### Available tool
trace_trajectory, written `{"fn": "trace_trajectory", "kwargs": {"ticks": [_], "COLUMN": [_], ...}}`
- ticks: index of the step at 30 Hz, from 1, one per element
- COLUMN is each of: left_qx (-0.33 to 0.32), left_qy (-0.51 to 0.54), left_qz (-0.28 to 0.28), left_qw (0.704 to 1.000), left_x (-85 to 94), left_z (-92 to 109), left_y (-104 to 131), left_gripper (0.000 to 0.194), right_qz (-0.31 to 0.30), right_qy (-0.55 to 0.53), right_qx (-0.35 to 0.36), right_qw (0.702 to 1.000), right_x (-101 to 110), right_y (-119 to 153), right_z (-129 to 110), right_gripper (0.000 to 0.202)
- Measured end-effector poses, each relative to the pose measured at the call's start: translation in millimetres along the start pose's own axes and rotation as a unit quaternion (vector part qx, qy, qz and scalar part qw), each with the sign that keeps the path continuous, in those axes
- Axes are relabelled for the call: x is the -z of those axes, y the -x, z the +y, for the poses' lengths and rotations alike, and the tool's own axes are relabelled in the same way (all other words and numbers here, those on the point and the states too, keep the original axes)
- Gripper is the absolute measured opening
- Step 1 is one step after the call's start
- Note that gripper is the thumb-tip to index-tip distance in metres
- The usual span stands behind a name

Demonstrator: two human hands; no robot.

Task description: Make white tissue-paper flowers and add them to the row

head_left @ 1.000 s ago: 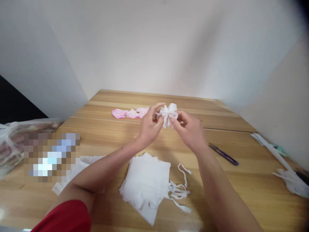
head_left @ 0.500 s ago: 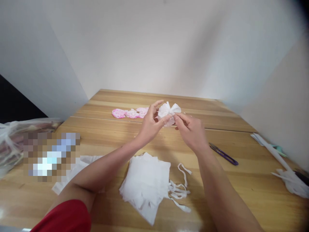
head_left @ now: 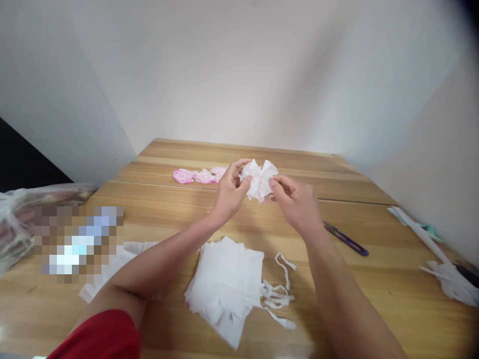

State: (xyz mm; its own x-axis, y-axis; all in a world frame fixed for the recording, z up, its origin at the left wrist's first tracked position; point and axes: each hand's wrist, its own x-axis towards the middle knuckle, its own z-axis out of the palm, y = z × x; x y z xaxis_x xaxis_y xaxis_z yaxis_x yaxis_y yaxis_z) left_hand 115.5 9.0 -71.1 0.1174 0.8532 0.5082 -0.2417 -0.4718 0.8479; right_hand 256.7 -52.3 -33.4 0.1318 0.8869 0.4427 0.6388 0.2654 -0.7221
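I had my left hand (head_left: 229, 197) and my right hand (head_left: 298, 203) raised above the wooden table (head_left: 374, 279), with the white ruffled piece (head_left: 259, 180) between them. The left hand was closed on the left edge of this piece, its thumb in front and its other fingers bent around behind. The right hand was pinching the opposite edge between thumb and forefinger. The two hands stood apart from each other, and only the piece joined them. Its folds were spread out like petals.

Behind the left hand, I could see a row of pink-and-white pieces (head_left: 204, 175), partly hidden by that hand. Nearer to me, a pile of white sheets (head_left: 228, 274) was lying between my forearms, and thin white strips (head_left: 277, 299) were curling beside its right side. Purple snips (head_left: 348, 240) were resting to the right of my right wrist. At the far left there was a clear plastic bag (head_left: 17, 229), and next to it a pixelated patch (head_left: 80, 244), whose content I could not tell.
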Motion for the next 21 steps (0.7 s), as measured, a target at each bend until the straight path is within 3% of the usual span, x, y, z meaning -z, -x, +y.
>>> {"fn": "trace_trajectory", "kwargs": {"ticks": [7,14,21], "left_qx": [-0.028,0.031,-0.028], "left_qy": [-0.024,0.024,-0.02], "left_qz": [-0.018,-0.003,-0.036], "left_qw": [0.999,0.999,0.999], "left_x": [-2.4,-2.1,-3.1], "left_z": [1.9,6.1,2.1], "left_y": [5.4,1.9,7.0], "left_gripper": [0.037,0.036,0.038], "right_qz": [0.01,0.019,0.038], "right_qy": [-0.013,-0.106,0.009], "right_qx": [-0.01,-0.065,0.022], "right_qw": [1.0,0.992,0.999], "right_x": [-1.4,-0.2,-3.2], "right_y": [-0.7,-4.2,-1.1], "right_z": [-0.5,0.6,-1.0], "right_gripper": [0.025,0.021,0.022]}}
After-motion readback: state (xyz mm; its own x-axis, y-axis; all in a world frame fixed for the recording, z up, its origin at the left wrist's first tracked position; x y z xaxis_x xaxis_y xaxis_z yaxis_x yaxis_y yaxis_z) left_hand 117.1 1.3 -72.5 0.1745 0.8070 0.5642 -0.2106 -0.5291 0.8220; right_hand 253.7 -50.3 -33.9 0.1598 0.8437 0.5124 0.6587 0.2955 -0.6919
